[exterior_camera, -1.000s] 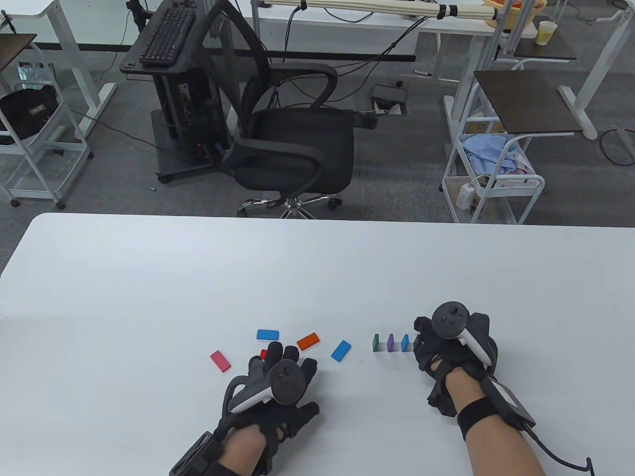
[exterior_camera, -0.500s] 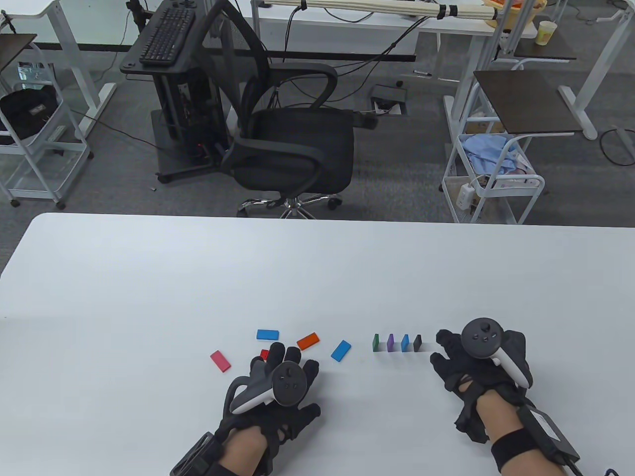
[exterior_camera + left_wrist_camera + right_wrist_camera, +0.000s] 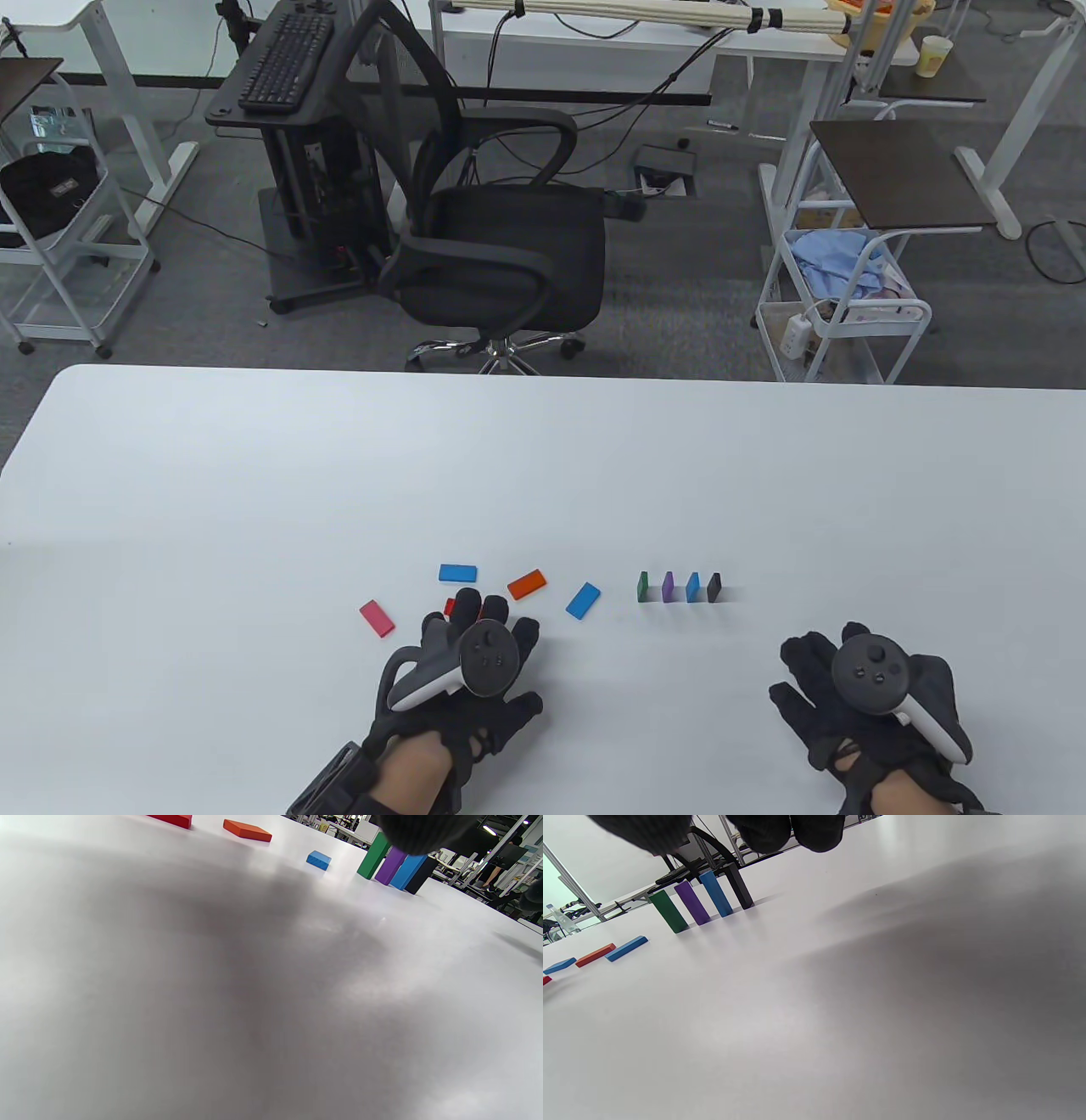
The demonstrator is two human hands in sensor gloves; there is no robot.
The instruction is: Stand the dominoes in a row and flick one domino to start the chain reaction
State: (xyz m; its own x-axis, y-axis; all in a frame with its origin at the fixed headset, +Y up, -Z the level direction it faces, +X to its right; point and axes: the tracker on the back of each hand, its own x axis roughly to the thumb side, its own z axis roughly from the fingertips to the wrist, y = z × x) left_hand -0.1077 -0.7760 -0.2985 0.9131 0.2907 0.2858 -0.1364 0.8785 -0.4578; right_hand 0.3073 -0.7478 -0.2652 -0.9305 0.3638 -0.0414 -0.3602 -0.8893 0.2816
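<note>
Right hand (image 3: 865,705) flat on the table (image 3: 254,475), fingers spread, holding nothing, well clear of the row. Left hand (image 3: 467,671) fingers extended over the red domino (image 3: 450,606); contact unclear. Standing row: green domino (image 3: 644,586), purple domino (image 3: 668,587), blue domino (image 3: 693,587), black domino (image 3: 714,587). Pink domino (image 3: 376,617), orange domino (image 3: 526,584) and two other blue ones lie flat.

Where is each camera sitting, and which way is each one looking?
Table view: high up, looking down at the white table and the office behind; the left hand and right hand show.
Left wrist view: low over the table, looking toward the red domino and orange domino; one dark fingertip shows.
Right wrist view: low, looking back along the table; fingertips hang in.
Shared: all three see the standing green domino, purple domino, blue domino and black domino.
</note>
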